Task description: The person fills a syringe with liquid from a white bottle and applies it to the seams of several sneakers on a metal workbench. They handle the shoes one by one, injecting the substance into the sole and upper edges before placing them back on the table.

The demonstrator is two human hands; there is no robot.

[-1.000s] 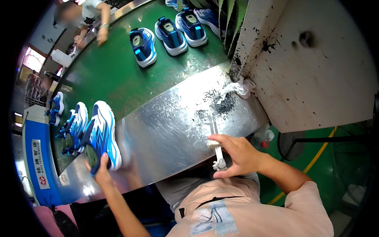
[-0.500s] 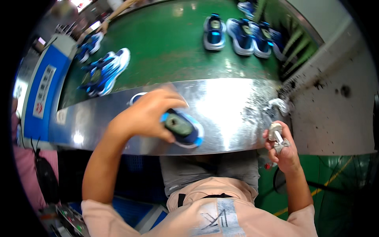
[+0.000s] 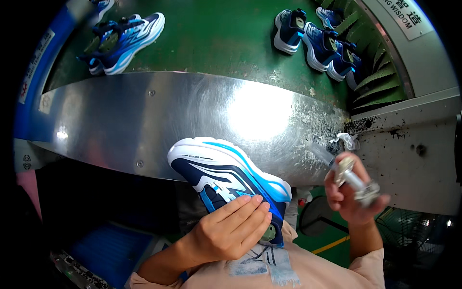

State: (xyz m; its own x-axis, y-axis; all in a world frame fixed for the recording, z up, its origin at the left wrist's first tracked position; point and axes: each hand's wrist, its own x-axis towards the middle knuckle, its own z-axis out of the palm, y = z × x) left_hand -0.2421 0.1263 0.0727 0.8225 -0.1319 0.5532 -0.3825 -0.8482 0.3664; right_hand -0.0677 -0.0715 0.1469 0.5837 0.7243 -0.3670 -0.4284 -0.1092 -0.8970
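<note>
The left hand (image 3: 230,230) grips a blue-and-white sneaker (image 3: 230,180) near the chest; beside it, the right hand (image 3: 352,195) clasps a metal tool (image 3: 355,181).

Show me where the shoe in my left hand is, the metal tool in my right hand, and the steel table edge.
blue and white shoe (image 3: 226,166), head view, on its side panel.
metal tool (image 3: 353,180), head view, on its shaft above the right hand.
steel table (image 3: 144,115), head view, on a bare part of its top.
</note>
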